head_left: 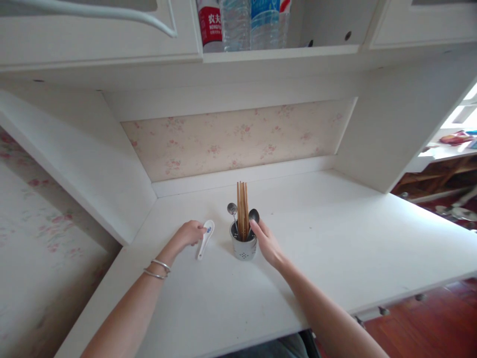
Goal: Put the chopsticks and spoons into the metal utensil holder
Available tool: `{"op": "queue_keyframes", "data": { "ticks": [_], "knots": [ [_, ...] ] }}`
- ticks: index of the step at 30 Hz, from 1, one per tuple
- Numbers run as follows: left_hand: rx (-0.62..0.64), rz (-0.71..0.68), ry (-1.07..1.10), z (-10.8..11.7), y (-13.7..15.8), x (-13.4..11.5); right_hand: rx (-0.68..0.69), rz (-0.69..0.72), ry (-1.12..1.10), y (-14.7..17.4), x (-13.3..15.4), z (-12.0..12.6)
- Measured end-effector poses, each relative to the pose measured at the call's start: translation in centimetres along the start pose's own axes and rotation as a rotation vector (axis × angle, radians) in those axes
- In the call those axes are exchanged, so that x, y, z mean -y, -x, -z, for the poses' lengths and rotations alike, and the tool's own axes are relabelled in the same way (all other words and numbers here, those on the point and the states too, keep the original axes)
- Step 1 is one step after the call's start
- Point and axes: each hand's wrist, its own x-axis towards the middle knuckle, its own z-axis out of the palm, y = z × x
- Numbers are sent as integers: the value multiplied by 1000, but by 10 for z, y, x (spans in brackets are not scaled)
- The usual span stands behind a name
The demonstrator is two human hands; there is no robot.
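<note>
Two hands at work: left hand point(191, 232) fingers pinch the ceramic spoon point(206, 239) on the counter point(335, 238); right hand point(266, 243) fingers, loosely open, steady the metal holder point(244, 247) just between them—keep it braced.

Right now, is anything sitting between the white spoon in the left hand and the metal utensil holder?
Nothing visible. Only bare desk separates the white spoon in the left hand from the utensil holder, which the right hand touches.
</note>
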Motion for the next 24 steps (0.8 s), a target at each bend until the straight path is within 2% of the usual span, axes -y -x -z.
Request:
{"op": "queue_keyframes", "data": {
  "ticks": [3, 7, 10, 14, 18, 21, 24],
  "knots": [
    [-38, -43, 88, 26, 16, -12, -32, 4, -20, 0, -4, 0],
    [-232, -138, 298, 63, 45, -49, -64, 4, -31, -1, -8, -1],
    [-356, -241, 406, 72, 63, -83, -57, 15, -30, -1, -9, -2],
    [-465, -367, 352, 46, 67, -114, -60, 21, -34, -1, -6, -3],
    [-544, -442, 244, 5, 55, -121, -58, 25, -26, 0, -1, -2],
    [-543, -405, 174, -18, 49, -116, -53, 41, -44, 1, 1, 0],
    [-500, -327, 141, -30, 49, -109, -56, 49, -69, 0, 0, 1]
  ]
}}
